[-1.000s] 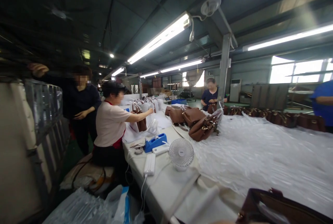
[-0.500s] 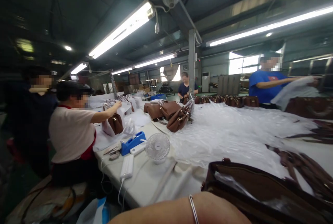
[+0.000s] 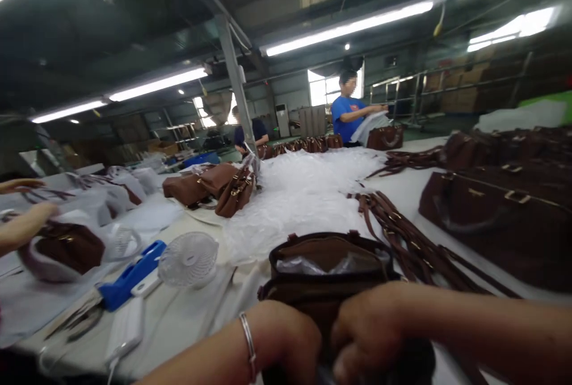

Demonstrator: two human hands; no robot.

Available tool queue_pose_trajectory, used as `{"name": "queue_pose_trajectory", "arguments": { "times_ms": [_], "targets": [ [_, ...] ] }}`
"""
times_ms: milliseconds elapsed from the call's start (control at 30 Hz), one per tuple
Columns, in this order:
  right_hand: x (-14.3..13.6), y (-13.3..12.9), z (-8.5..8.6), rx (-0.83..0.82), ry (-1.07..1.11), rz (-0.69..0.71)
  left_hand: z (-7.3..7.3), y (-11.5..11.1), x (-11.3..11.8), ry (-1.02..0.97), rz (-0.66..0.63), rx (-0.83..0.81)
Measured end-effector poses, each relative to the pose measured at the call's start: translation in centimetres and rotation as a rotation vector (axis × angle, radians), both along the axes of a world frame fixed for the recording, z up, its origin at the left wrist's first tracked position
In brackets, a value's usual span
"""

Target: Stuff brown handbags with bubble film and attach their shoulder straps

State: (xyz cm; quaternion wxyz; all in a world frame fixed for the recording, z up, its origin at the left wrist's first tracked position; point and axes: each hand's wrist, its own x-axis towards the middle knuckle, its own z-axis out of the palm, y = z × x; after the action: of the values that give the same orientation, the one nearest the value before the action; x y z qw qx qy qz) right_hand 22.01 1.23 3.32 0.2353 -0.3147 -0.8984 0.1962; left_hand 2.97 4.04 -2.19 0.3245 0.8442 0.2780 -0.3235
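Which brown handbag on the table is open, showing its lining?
The front-centre handbag at the left hand and right hand: its mouth gapes, showing brown lining and crumpled plastic. The large handbag at right and handbags by the post show only outsides.

Open handbag point(image 3: 330, 286): one
Wearer's hands point(image 3: 292, 337): two
Fans point(image 3: 190, 260): two
Blue tape dispenser point(image 3: 131, 278): one
Metal post point(image 3: 236, 81): one
Bags beside the post point(image 3: 236, 193): three
Co-workers point(image 3: 346, 117): at least three
Straps point(image 3: 400, 236): too tangled to count

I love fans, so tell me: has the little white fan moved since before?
No. The white fan still stands beside the blue tape dispenser; it's the view that has turned.
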Motion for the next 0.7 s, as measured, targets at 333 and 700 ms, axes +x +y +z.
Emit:
{"name": "queue_pose_trajectory", "arguments": {
  "times_ms": [333,700],
  "targets": [
    [8.1,-5.0,-5.2,0.2,0.308,-0.418,7.1,1.2,4.1,-0.269,0.097,0.036],
    [5.7,-6.3,-11.3,0.448,0.45,-0.656,1.3,-0.8,10.9,-0.405,0.239,-0.051]
  ]
}}
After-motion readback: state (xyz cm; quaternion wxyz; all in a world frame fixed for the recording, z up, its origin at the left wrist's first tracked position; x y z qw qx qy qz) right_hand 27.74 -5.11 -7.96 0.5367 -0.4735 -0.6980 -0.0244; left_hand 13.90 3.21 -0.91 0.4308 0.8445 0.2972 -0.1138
